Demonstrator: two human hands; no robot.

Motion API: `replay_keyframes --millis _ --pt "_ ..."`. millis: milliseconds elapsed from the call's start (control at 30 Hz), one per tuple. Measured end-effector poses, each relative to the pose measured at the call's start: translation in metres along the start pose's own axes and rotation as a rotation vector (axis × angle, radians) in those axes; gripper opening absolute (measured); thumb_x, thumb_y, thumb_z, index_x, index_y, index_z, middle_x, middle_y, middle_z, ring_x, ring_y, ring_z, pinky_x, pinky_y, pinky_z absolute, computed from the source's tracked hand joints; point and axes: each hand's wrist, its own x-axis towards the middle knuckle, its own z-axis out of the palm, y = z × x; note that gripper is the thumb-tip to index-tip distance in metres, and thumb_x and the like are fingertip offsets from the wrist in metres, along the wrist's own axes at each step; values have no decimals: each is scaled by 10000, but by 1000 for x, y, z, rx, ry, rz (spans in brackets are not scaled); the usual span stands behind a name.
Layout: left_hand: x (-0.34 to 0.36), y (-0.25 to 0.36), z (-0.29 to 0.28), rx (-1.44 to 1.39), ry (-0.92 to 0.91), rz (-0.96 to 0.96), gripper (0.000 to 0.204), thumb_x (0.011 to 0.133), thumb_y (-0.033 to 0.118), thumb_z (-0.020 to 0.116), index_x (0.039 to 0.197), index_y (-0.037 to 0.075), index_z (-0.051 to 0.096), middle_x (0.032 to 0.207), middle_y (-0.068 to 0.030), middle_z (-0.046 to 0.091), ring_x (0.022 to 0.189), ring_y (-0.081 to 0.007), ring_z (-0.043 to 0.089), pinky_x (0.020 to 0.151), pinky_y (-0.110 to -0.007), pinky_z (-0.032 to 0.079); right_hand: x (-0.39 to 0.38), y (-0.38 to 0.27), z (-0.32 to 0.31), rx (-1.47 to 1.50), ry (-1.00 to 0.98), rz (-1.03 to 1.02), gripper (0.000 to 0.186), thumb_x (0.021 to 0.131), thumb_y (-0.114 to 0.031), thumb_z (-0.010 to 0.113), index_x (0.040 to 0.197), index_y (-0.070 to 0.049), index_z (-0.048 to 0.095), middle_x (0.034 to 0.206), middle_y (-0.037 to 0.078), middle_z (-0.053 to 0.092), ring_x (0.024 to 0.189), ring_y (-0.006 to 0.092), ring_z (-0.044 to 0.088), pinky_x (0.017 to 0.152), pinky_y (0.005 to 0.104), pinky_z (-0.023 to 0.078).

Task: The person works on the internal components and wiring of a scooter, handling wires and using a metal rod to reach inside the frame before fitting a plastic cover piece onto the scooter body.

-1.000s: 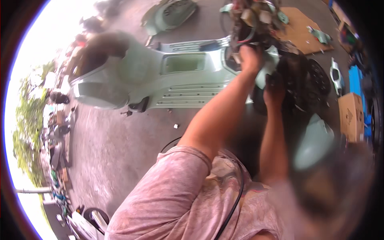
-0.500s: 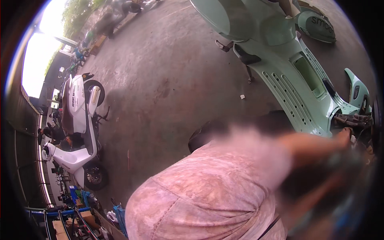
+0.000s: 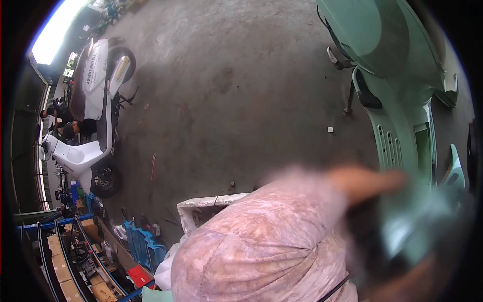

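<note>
My left arm, in a stained pink sleeve [image 3: 266, 221], reaches across the lower middle toward the right. Its bare forearm ends in my left hand [image 3: 392, 182], smeared by motion, so its fingers cannot be read. Just below it is a glossy pale green thing [image 3: 410, 229], too blurred to name; whether my hand grips it I cannot tell. A skin-coloured smear at the lower right seems to be my right arm [image 3: 410, 282]; no fingers show there. Beyond my left hand stands a pale green scooter body [image 3: 397, 105] with a slotted footboard.
A white scooter [image 3: 95, 100] stands at the left, with people low beside it. A shelf rack with cardboard boxes [image 3: 63, 267] fills the lower left, near a blue crate [image 3: 143, 244]. A white foam box [image 3: 221, 200] lies beyond my sleeve. A loose green panel [image 3: 454, 168] is at far right.
The view has shifted, bringing the foam box and more of the rack into sight. My left hand has left the scooter's footboard end. The blurred green thing now shows below it.
</note>
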Motion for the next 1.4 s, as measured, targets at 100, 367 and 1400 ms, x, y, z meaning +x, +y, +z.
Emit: replay_keyframes --millis 100,367,1400 --pt "-12 -28 -11 -13 16 -17 199 728 105 581 898 41 662 889 -196 650 831 -339 644 723 -430 525 -1 -30 -35 -29 46 52 413 907 -314 540 1185 -12 579 1218 212 565 1132 382 527 970 447 409" --pt "10 -49 -5 108 57 248 192 791 168 536 897 51 647 921 -151 639 887 -319 628 810 -444 503 -29 -55 -64 -132 117 209 429 898 -315 553 1195 -6 576 1263 207 538 1173 379 499 1007 452 375" --pt "-13 -41 -67 151 94 437 119 789 169 568 855 81 616 840 -93 620 880 -278 589 819 -439 423 -41 -218 -171 117 231 683 169 774 -210 663 905 -105 665 1042 112 618 1011 306 559 888 403 440"
